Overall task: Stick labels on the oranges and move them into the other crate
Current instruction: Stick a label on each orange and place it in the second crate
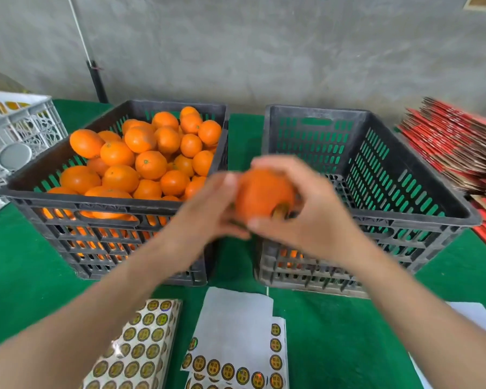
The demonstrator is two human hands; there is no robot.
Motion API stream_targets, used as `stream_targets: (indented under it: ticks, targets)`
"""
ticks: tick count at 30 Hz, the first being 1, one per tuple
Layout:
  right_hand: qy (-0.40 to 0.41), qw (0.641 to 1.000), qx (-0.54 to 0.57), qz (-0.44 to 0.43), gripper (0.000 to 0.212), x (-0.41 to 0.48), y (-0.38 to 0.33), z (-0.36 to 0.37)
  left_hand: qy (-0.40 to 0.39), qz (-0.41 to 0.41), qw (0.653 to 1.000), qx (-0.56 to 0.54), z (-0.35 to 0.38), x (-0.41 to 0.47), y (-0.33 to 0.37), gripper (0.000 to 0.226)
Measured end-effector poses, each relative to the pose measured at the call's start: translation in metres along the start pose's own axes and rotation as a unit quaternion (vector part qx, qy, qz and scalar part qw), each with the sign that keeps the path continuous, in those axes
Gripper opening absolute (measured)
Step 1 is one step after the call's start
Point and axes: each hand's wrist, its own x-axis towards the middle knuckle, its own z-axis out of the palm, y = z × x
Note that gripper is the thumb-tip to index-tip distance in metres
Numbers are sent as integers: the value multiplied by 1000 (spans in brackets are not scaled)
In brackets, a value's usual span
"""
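Left hand, right hand, seemingly cupped.

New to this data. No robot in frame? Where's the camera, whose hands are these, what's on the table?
There is no robot here. One camera, worn on a person's head, looks down at their two bare hands. The left hand and right hand both have a grip on one orange. Motion blur hides whether a label is on it.

The left crate is piled with oranges. The right crate looks mostly empty, with a little orange showing through its lower slots. Both stand on a green table cover.

Nearer the camera lie sheets of round gold labels. A white crate sits far left and a red stack far right.
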Motion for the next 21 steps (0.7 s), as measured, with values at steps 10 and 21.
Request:
stream_targets:
  ticks: [10,21]
  targets:
    - [-577,650,-341,359,33,81,196,-25,219,-35,935,276,-126,80,12,24]
    - [-613,665,-332,269,63,83,206,-9,129,-88,677,719,-155,143,-24,59]
